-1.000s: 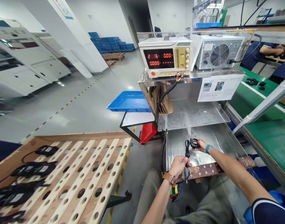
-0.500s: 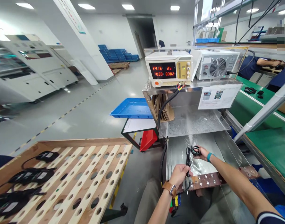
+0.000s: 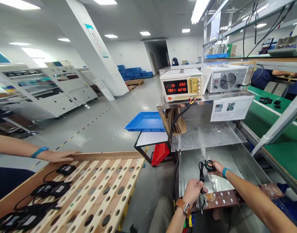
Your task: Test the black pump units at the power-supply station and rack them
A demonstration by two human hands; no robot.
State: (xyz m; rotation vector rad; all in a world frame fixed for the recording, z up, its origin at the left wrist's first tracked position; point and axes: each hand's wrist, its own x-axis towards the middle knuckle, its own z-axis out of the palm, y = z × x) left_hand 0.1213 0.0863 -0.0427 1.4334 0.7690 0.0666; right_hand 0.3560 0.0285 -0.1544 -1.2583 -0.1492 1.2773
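My left hand (image 3: 192, 191), with a watch on a brown strap, is closed on a bundled black cable (image 3: 201, 173) just above the riveted brown strip (image 3: 220, 200). At the other end, my right hand (image 3: 215, 169), wearing a teal wristband, has its fingers closed on a black round part (image 3: 210, 166); its exact kind I cannot make out. Both hands are over the shallow metal tray (image 3: 189, 161). A loop of cable hangs below my left hand against the strip, with its tip near the front edge.
A power supply (image 3: 182, 85) with red digits stands on the shelf ahead. Left is a slatted wooden rack (image 3: 115, 181) with several black cabled devices (image 3: 50, 189); another person's hand (image 3: 58, 156) rests on its rim. A blue tray (image 3: 147, 121) sits beyond, and green benches (image 3: 284, 160) are at right.
The view has shifted, so everything sits lower and further right. Another person's arm has come into view at the rack's left. My hands keep their hold; the display digits differ.
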